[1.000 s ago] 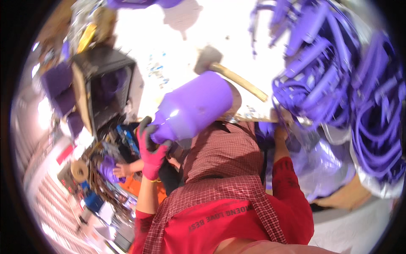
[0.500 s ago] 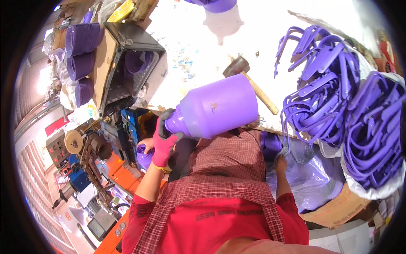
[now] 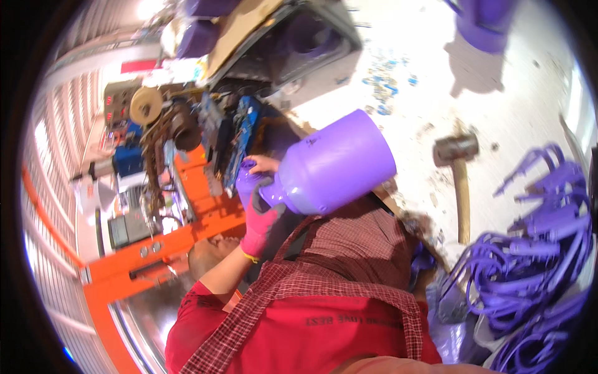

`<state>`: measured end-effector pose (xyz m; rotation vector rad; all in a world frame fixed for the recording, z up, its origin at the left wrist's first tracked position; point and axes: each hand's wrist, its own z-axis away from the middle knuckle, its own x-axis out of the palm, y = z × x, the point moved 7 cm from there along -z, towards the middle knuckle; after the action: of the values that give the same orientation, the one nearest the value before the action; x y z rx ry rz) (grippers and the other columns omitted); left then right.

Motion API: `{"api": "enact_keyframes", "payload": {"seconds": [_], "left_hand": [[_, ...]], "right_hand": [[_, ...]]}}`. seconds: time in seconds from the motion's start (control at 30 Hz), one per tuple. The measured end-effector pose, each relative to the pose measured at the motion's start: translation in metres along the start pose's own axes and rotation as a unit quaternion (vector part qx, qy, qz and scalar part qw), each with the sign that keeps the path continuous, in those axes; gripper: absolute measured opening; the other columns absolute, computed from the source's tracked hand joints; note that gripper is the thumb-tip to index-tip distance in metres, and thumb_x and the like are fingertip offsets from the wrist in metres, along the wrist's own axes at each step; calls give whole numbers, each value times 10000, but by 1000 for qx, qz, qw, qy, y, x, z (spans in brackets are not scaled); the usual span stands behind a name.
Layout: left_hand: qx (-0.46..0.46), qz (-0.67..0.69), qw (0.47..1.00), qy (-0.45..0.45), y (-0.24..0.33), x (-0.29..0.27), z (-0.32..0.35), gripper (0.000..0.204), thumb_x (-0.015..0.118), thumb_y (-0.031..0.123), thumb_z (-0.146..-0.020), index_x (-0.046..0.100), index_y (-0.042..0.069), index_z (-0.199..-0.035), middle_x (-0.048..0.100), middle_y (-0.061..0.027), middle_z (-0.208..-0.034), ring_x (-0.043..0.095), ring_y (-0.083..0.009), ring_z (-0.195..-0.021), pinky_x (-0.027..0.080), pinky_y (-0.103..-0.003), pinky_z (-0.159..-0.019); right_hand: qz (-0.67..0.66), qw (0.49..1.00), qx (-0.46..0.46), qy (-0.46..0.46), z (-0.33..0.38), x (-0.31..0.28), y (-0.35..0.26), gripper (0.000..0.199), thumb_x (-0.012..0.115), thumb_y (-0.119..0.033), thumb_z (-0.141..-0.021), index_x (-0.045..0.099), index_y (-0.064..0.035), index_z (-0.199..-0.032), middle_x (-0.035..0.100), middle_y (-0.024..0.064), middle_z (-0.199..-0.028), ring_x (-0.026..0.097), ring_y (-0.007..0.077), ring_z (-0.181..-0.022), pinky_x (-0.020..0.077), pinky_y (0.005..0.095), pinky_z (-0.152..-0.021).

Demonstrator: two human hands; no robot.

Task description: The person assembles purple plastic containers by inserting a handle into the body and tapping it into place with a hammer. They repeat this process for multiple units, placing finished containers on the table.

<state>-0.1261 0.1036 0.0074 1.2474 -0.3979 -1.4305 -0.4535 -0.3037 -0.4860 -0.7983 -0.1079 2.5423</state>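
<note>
Swings left, pushing the white table (image 3: 529, 106) toward the right of the frame and bringing the orange machine frame (image 3: 103, 290) broadly across the lower left. Seems to mean a turn of the whole view with the work kept in hand, not a release. Against half a second ago, drops the heap of purple handles (image 3: 517, 249) to the lower right and carries the dark crate (image 3: 352, 42) from the upper left to the top centre. Keeps the large purple vessel (image 3: 339, 165) near the centre, base to the upper right, tilted slightly more steeply. Leaves the mallet (image 3: 460, 181) at the right, now well apart from the vessel. Grasps the vessel's neck with the gloved left hand (image 3: 265, 212). Cannot tell the state of the right hand (image 3: 426, 278), shadowed at lower right. Finds a co-worker's bare hand (image 3: 265, 163) just above the glove rather than left of it, beside a small purple bottle (image 3: 245, 181).
</note>
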Motion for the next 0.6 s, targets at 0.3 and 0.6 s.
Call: {"api": "enact_keyframes", "payload": {"seconds": [0.3, 0.6], "left_hand": [[-155, 107, 980, 62, -68, -39, 98, 566, 619, 218, -953, 372, 100, -1448, 559, -64, -1328, 532, -215, -1223, 473, -341, -994], [-243, 173, 944, 140, -137, -63, 131, 507, 456, 496, -1014, 473, 173, -1403, 565, -4, -1333, 553, -173, -1185, 482, -323, -971]], "right_hand": [[-241, 884, -398, -41, 9, -118, -265, 581, 761, -328, -766, 572, -29, -1227, 634, 185, -1203, 617, 339, -1121, 453, 481, -999], [-358, 667, -646, -96, 97, -206, -736, 700, 806, -339, -718, 528, -20, -1276, 604, 186, -1267, 601, 334, -1151, 443, 521, -1001]]}}
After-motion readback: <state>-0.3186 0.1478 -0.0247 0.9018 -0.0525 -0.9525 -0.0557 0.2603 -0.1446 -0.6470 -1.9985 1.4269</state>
